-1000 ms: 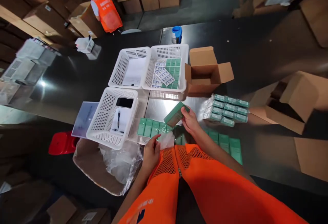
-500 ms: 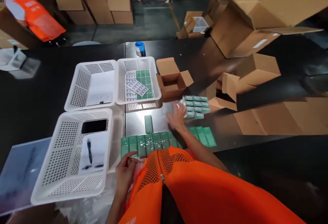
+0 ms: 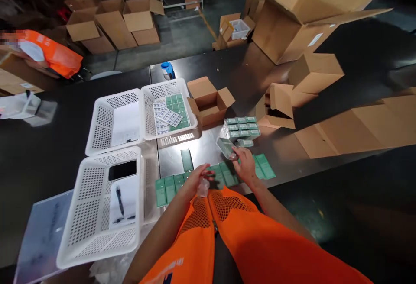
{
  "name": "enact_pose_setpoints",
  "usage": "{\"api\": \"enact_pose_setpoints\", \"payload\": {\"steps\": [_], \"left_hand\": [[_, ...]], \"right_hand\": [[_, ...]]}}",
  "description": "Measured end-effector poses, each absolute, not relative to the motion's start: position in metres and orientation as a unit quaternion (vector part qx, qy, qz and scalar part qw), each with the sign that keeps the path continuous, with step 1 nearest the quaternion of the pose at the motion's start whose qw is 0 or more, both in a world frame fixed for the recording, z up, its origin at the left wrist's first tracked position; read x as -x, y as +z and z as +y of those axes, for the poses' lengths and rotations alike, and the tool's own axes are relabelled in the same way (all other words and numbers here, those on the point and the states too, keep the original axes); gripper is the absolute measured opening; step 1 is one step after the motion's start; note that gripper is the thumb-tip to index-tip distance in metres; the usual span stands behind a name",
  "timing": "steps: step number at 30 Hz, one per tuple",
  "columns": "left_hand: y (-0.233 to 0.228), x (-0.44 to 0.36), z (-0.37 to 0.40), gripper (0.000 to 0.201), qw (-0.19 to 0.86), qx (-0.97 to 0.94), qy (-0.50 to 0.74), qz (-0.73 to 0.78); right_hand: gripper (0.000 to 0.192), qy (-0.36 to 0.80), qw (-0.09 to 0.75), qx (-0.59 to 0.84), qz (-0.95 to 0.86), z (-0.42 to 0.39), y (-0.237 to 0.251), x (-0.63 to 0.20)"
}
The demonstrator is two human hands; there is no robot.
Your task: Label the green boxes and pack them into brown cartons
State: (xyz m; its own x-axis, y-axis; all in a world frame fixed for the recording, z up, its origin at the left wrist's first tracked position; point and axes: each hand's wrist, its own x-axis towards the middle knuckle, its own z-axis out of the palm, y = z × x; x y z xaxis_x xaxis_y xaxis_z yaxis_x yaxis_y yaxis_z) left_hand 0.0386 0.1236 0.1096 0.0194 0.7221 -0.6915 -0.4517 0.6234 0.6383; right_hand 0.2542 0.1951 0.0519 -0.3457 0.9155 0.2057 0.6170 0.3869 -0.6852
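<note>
My right hand (image 3: 244, 162) is closed on a small green box (image 3: 225, 146) in clear wrapping, held tilted over the table. Behind it stands a stack of similar boxes (image 3: 242, 127), with one lying in front. My left hand (image 3: 199, 179) is above a row of green boxes (image 3: 169, 189) along the near edge, partly covering them. A crumpled piece of clear plastic (image 3: 203, 187) is held against its palm, fingers half curled. A single green box (image 3: 186, 160) lies apart, beyond the row.
Left are white baskets: one holds a phone (image 3: 122, 170) and a pen (image 3: 119, 200), another label sheets (image 3: 169, 117). Open cardboard boxes (image 3: 211, 104) stand beyond and right. A blue-topped roll (image 3: 167, 71) is at the back. A person in an orange vest (image 3: 53, 54) is far left.
My right hand has drawn back from the stack and lifted a green box. My left hand has moved from the row's left end rightward over its middle. The camera view has shifted.
</note>
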Motion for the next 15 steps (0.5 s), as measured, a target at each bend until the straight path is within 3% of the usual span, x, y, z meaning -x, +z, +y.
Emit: {"api": "enact_pose_setpoints", "payload": {"steps": [3,8,11,15], "left_hand": [[0.117,-0.047,0.140,0.063,0.711,-0.058,0.469,0.521],[0.134,-0.055,0.143,0.038,0.693,0.073,0.564,0.442],[0.131,-0.063,0.133,0.030,0.732,0.115,0.527,0.416],[0.114,-0.067,0.133,0.032,0.764,0.129,0.479,0.414]], "right_hand": [[0.040,0.301,0.332,0.369,-0.814,0.164,0.067,-0.233],[0.045,0.289,0.417,0.184,-0.842,0.150,0.091,-0.214],[0.041,0.235,0.481,0.171,-0.827,0.162,0.098,-0.217],[0.020,0.233,0.475,0.231,-0.816,0.177,0.097,-0.217]]}}
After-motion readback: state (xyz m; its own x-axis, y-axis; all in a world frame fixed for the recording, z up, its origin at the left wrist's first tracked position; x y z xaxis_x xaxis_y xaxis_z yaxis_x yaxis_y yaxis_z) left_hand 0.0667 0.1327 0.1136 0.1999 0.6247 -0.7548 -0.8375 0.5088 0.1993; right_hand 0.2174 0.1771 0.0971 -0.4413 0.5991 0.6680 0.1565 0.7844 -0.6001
